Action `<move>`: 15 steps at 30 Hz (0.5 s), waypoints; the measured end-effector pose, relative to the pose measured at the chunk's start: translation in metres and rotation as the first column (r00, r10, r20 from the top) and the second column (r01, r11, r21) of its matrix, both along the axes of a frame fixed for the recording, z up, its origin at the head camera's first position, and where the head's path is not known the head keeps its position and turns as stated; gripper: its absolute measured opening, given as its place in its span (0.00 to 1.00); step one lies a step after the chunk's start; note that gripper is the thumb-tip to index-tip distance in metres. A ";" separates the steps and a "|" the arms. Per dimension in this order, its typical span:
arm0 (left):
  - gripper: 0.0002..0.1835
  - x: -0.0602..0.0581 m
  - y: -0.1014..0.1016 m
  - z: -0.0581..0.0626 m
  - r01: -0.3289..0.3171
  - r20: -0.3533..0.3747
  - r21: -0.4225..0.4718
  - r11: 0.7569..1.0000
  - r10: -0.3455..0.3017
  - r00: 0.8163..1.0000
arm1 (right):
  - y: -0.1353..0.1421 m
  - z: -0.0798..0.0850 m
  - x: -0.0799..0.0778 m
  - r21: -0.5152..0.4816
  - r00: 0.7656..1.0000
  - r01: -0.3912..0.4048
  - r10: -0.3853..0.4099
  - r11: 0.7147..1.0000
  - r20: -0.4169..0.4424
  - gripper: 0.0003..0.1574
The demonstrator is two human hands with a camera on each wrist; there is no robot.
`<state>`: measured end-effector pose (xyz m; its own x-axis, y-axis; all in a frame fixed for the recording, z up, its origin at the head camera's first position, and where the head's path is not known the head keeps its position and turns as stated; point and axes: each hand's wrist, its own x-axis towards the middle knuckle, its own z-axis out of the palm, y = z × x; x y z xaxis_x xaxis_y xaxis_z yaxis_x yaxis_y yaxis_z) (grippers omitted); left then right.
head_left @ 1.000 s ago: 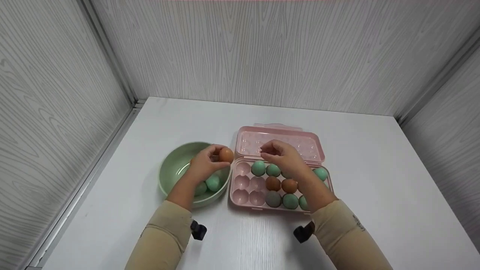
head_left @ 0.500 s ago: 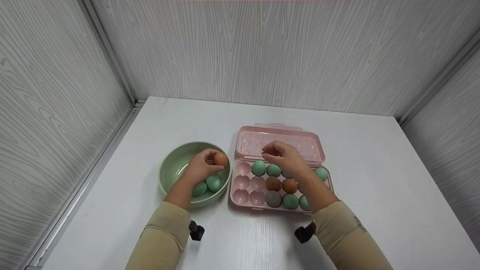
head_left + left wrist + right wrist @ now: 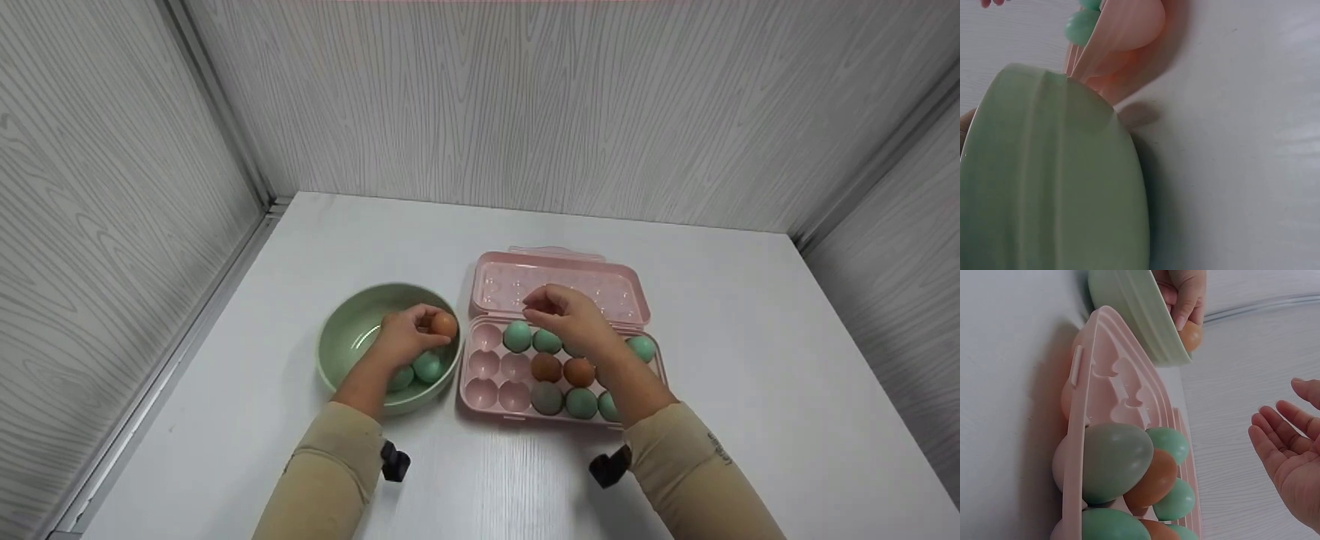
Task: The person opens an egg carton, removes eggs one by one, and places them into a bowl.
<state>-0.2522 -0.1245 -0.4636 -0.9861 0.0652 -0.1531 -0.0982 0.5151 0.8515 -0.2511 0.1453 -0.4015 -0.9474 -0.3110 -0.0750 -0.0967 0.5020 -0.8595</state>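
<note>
My left hand (image 3: pixel 397 341) pinches a brown egg (image 3: pixel 444 325) between thumb and fingers, just inside the right side of a green bowl (image 3: pixel 339 330). Below it, several green eggs (image 3: pixel 428 367) lie in the bowl. The right wrist view shows the held egg (image 3: pixel 1191 336) at the bowl's rim; in the left wrist view the bowl's wall (image 3: pixel 1072 180) hides most of the hand. My right hand (image 3: pixel 574 319) hovers over the pink egg carton (image 3: pixel 484 365), its fingers loosely bent around nothing. Brown and green eggs fill the carton's middle and right cups; my right forearm covers some.
The carton's lid (image 3: pixel 501 283) lies folded back behind it. Several cups at the carton's left end hold no egg. The bowl stands close against the carton's left side on a white table (image 3: pixel 480 480), with wood-grain panels (image 3: pixel 480 105) behind and at both sides.
My left hand has drawn the brown egg slightly left and down, from above the bowl's right rim to inside it. My right hand has barely moved.
</note>
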 end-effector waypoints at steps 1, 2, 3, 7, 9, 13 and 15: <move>0.22 0.000 0.000 0.000 0.003 -0.001 -0.005 1.000 -0.003 1.000 | 0.000 0.000 0.000 0.003 1.000 -0.001 0.001 1.000 -0.003 0.12; 0.22 0.000 0.000 0.000 0.007 -0.006 -0.013 1.000 -0.007 1.000 | 0.000 0.000 0.000 0.004 1.000 -0.005 0.005 1.000 -0.005 0.13; 0.22 0.000 0.000 0.000 0.010 -0.007 -0.016 1.000 -0.010 1.000 | 0.000 0.000 0.000 0.004 1.000 -0.008 0.008 1.000 -0.005 0.13; 0.23 0.000 -0.001 0.001 0.026 -0.014 -0.013 1.000 -0.026 1.000 | 0.000 0.000 0.001 0.005 1.000 -0.016 0.016 1.000 0.006 0.13; 0.23 0.000 -0.001 0.001 0.030 -0.011 0.004 1.000 -0.030 0.999 | -0.001 0.000 0.001 0.007 1.000 -0.016 0.016 1.000 0.010 0.14; 0.22 0.000 -0.002 0.000 0.033 -0.008 0.037 0.999 -0.033 0.999 | -0.001 0.000 0.001 0.005 1.000 -0.009 0.009 1.000 0.007 0.13; 0.22 0.001 -0.003 0.000 0.035 -0.004 0.036 0.999 -0.035 0.999 | -0.002 0.001 0.001 0.005 1.000 -0.004 0.004 1.000 0.011 0.12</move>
